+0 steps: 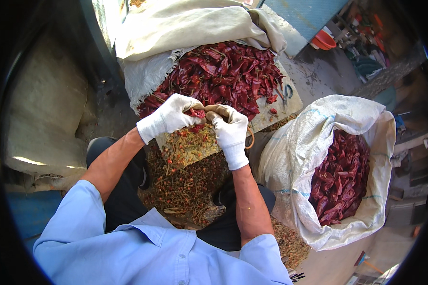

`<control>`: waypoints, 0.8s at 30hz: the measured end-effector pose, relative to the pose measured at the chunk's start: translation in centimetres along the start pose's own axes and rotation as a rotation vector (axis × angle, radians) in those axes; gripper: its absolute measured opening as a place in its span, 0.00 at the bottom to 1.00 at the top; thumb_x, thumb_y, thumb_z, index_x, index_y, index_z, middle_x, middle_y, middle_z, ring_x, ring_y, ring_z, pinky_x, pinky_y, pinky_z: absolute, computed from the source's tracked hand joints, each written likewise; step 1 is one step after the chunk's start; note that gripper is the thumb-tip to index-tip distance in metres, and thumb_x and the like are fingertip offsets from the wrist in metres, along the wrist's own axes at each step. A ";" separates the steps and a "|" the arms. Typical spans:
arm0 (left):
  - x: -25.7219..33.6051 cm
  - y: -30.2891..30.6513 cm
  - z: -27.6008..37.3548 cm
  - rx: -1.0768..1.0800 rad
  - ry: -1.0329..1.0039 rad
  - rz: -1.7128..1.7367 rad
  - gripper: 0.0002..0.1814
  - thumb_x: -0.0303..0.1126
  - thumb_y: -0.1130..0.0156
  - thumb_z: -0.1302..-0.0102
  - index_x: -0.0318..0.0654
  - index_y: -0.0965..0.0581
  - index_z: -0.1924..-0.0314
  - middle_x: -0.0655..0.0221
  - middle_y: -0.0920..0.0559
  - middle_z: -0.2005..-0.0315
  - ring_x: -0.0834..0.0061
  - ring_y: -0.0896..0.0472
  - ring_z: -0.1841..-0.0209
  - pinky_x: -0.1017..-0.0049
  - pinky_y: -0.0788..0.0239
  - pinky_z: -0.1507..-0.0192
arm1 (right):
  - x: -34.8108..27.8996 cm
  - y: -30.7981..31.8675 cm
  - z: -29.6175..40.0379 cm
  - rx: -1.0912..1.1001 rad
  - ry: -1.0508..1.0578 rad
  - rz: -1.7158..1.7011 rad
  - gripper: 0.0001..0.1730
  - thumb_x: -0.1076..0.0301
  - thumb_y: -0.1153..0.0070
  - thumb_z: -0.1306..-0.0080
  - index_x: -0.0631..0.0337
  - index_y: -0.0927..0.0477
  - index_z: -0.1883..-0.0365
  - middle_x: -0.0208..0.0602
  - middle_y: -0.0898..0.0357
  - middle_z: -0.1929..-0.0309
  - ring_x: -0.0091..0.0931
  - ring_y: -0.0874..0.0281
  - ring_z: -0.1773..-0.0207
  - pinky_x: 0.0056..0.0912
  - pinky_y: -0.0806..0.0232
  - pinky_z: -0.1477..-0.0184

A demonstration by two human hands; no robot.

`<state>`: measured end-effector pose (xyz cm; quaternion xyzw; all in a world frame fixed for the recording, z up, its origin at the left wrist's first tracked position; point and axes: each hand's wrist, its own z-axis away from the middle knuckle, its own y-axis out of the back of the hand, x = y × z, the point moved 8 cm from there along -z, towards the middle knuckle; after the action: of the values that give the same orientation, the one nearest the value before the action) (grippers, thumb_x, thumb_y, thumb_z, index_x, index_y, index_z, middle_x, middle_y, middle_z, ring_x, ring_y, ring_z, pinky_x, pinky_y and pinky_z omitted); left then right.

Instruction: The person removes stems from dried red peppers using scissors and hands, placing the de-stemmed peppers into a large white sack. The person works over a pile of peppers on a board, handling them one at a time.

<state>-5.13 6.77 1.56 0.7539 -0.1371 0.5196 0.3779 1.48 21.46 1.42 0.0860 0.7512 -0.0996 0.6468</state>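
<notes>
My left hand (pixel 178 113), in a white work glove with browned fingertips, grips a dried red chili pepper (pixel 196 113). The fingertips of my right hand (pixel 229 123), gloved alike, meet the left ones at the pepper's end and look pinched on it. An orange-brown loop (pixel 250 138) shows beside my right wrist; what it belongs to is hidden. Just beyond both hands, a heap of dried red chili peppers (pixel 221 76) spills from the mouth of a whitish woven sack (pixel 146 76) onto a pale board (pixel 290 105). Yellow seeds (pixel 191 142) cover the board's near end.
Scissors (pixel 286 95) lie at the heap's right edge. An upright white woven sack (pixel 288 160) holds more dried peppers (pixel 340 178) at my right. Stems and scraps (pixel 182 181) litter the floor between my legs. A red basin (pixel 323 40) sits at the far right.
</notes>
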 end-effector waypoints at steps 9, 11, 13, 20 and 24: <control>1.9 0.7 0.1 -0.011 -0.212 -0.136 0.18 0.25 0.23 0.37 0.30 0.15 0.48 0.61 0.10 0.64 0.80 0.14 0.62 0.72 0.21 0.56 | 0.9 0.0 0.2 -0.059 -0.184 -0.097 0.07 0.80 0.39 0.27 0.72 0.12 0.54 0.32 0.12 0.63 0.19 0.16 0.63 0.23 0.22 0.57; 1.1 0.1 -0.5 -0.015 -0.027 -0.052 0.17 0.26 0.24 0.35 0.30 0.15 0.47 0.63 0.11 0.65 0.81 0.15 0.63 0.72 0.21 0.58 | 0.9 0.1 0.1 -0.005 -0.069 -0.096 0.07 0.80 0.40 0.27 0.72 0.12 0.54 0.33 0.12 0.62 0.20 0.15 0.63 0.24 0.22 0.57; 0.3 -0.1 -0.4 -0.024 0.103 0.024 0.18 0.26 0.25 0.33 0.30 0.16 0.45 0.66 0.11 0.64 0.83 0.17 0.63 0.73 0.22 0.58 | 0.1 0.0 0.1 0.023 0.017 -0.044 0.08 0.81 0.41 0.27 0.71 0.13 0.54 0.34 0.11 0.61 0.20 0.15 0.62 0.24 0.22 0.56; -0.8 1.8 -0.1 0.061 0.298 0.126 0.19 0.23 0.31 0.30 0.29 0.18 0.40 0.74 0.13 0.62 0.88 0.20 0.64 0.79 0.24 0.59 | 0.5 6.0 -1.4 0.227 -0.066 0.049 0.08 0.78 0.39 0.27 0.68 0.11 0.54 0.32 0.12 0.64 0.18 0.16 0.66 0.21 0.25 0.61; -1.1 2.9 -0.4 0.113 0.183 0.086 0.20 0.27 0.30 0.29 0.29 0.19 0.39 0.76 0.15 0.66 0.89 0.24 0.67 0.79 0.28 0.63 | 6.0 12.8 -2.4 0.308 -0.134 0.623 0.10 0.68 0.39 0.28 0.62 0.10 0.55 0.40 0.10 0.66 0.29 0.12 0.63 0.34 0.23 0.58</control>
<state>-7.59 4.89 1.92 0.7167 -0.1046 0.6090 0.3232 1.60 34.44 -4.70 0.4009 0.6208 -0.0152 0.6735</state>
